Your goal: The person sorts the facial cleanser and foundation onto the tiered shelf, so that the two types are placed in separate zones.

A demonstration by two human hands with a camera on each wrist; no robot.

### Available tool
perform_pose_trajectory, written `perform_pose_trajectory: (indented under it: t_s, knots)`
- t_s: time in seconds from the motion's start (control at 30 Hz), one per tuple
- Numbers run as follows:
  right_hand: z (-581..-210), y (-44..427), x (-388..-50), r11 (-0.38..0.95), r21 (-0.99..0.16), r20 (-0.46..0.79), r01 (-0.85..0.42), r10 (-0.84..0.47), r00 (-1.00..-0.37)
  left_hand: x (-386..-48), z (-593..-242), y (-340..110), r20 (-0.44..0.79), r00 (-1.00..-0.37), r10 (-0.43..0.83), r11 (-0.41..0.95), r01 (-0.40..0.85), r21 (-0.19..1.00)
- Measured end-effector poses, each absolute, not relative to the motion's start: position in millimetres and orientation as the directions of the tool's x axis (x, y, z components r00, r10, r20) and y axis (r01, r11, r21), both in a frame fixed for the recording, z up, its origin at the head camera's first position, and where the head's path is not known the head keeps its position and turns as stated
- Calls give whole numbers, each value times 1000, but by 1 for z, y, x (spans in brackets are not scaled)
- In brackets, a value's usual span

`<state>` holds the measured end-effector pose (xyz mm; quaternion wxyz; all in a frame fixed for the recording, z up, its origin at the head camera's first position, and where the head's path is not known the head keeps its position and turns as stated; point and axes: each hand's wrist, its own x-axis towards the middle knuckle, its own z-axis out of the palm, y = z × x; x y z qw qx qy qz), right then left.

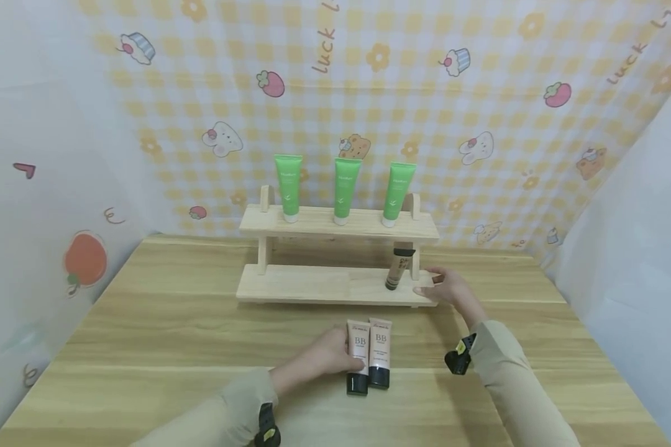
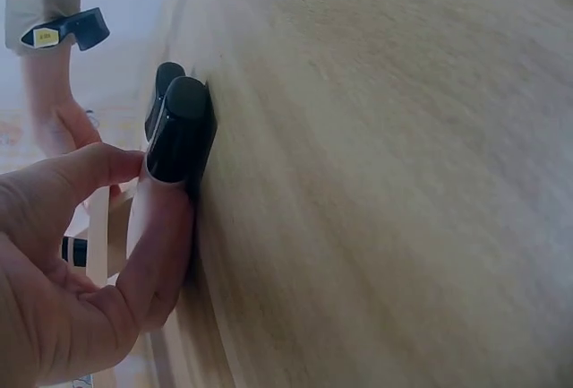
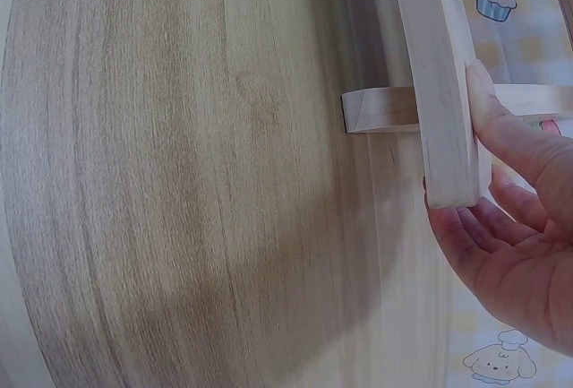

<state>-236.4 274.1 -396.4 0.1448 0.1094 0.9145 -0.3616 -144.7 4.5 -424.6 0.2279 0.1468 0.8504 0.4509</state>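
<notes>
BB tube [image 1: 359, 341] — on or just off the desk [image 1: 201, 347], pinched by the left hand [image 1: 334, 354]. Likely light, soft-bodied, smooth; firmest hold near its black cap [image 1: 357, 384]. Twin tube [image 1: 380, 351] crowds that hand's right; room leftward. Beyond — lower shelf [image 1: 307, 285], end gripped by right hand [image 1: 450, 290].

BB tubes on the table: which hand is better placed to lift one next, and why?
Probably the left hand: it pinches one BB tube, while the right hand grips the lower shelf by its end.
</notes>
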Motion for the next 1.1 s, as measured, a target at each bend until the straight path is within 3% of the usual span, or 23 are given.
perform_pose_trajectory:
  t_s: [0.33, 0.73, 1.1]
  knots:
    - [-396, 276, -237, 702, -643, -347, 306, 89, -933, -148, -430, 5, -325, -808, 492, 515, -31, 856]
    - [-396, 275, -237, 691, -651, -355, 314, 88, -931, -138, -430, -2, -218, -849, 482, 450, 26, 892]
    - [-396, 275, -237, 698, -642, -355, 317, 95, -930, -139, -433, -4, -213, -854, 475, 426, 12, 905]
